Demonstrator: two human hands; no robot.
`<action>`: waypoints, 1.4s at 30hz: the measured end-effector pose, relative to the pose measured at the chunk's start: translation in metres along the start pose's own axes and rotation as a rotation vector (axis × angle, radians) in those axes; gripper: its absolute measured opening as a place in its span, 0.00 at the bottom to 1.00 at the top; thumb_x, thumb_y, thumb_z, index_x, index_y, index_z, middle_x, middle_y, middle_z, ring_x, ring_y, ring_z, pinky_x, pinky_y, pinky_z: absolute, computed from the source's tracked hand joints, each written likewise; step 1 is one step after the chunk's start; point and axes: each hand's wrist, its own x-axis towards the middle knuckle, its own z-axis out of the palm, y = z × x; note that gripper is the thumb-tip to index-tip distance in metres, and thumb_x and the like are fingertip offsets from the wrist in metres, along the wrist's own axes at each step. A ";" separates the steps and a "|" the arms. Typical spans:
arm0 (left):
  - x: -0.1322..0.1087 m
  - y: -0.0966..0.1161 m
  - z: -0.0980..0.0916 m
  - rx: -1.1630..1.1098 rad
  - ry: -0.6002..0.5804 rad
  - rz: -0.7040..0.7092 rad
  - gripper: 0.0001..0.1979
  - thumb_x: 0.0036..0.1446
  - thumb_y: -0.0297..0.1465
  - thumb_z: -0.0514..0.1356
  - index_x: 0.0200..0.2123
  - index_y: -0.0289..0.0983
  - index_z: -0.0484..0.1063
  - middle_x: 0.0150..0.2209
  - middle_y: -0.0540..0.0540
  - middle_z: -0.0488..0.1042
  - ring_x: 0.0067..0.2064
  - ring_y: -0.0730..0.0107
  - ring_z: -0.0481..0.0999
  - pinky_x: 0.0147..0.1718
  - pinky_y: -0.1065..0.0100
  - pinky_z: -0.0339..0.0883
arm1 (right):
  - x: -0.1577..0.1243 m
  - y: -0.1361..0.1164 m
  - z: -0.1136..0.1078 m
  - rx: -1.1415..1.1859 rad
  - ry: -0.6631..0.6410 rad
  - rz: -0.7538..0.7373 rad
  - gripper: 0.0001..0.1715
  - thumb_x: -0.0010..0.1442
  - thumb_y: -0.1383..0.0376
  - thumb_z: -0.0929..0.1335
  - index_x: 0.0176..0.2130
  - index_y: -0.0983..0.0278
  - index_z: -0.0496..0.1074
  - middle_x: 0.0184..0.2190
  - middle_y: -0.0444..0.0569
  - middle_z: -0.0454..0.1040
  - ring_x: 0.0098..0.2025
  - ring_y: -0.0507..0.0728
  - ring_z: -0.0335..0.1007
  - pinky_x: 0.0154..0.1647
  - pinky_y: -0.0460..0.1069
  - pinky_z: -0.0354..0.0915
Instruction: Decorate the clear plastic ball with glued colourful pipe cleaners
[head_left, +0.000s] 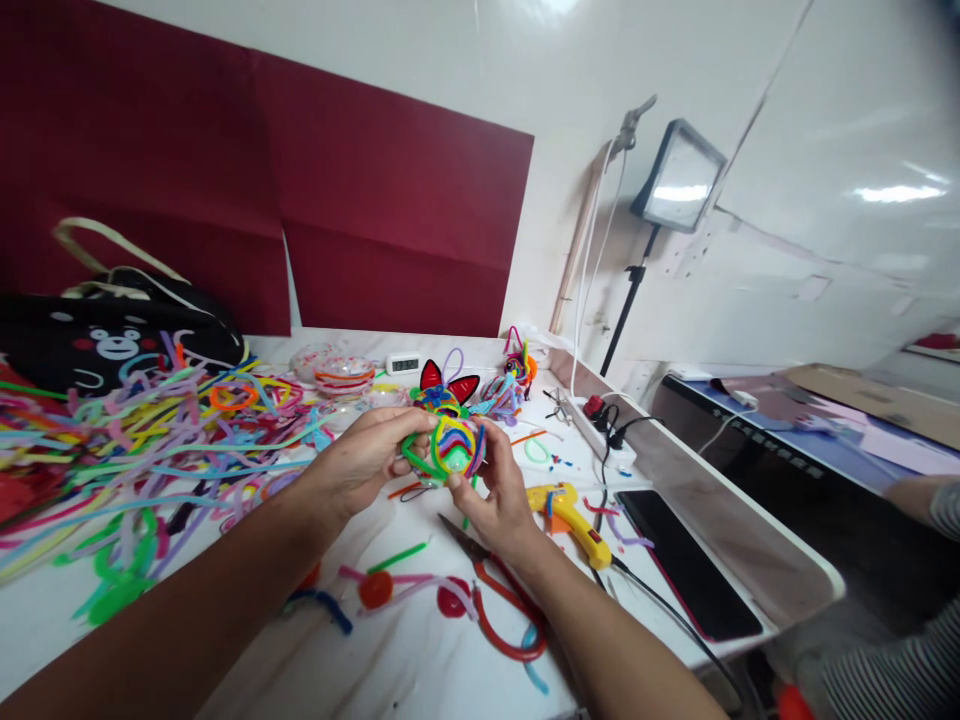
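Note:
Both my hands hold a colourful pipe-cleaner figure (457, 447) above the middle of the table. It has red, black-edged ears, a purple loop on top and a rounded body in bands of green, yellow, blue and red. My left hand (375, 455) pinches its left side near a green loop. On the lower right side, the fingers and thumb of my right hand (499, 500) close around the body. Red-handled scissors (499, 620) lie partly under my right forearm. A yellow glue gun (577, 525) rests just right of my right hand.
Loose pipe cleaners (187, 420) pile up on the left before a black bag (112, 335). Behind stand clear bowls (343, 378), a small timer (403, 364) and another figure (517, 375). A phone (690, 565) and power strip (607, 440) lie right. A person's striped sleeve (900, 665) shows lower right.

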 end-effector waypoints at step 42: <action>-0.003 0.002 0.007 -0.023 0.049 -0.026 0.10 0.42 0.28 0.64 0.16 0.34 0.66 0.16 0.53 0.61 0.17 0.82 0.57 0.13 0.77 0.45 | 0.002 -0.003 0.001 0.074 0.000 0.039 0.32 0.61 0.60 0.70 0.61 0.58 0.57 0.54 0.55 0.66 0.55 0.60 0.69 0.55 0.54 0.71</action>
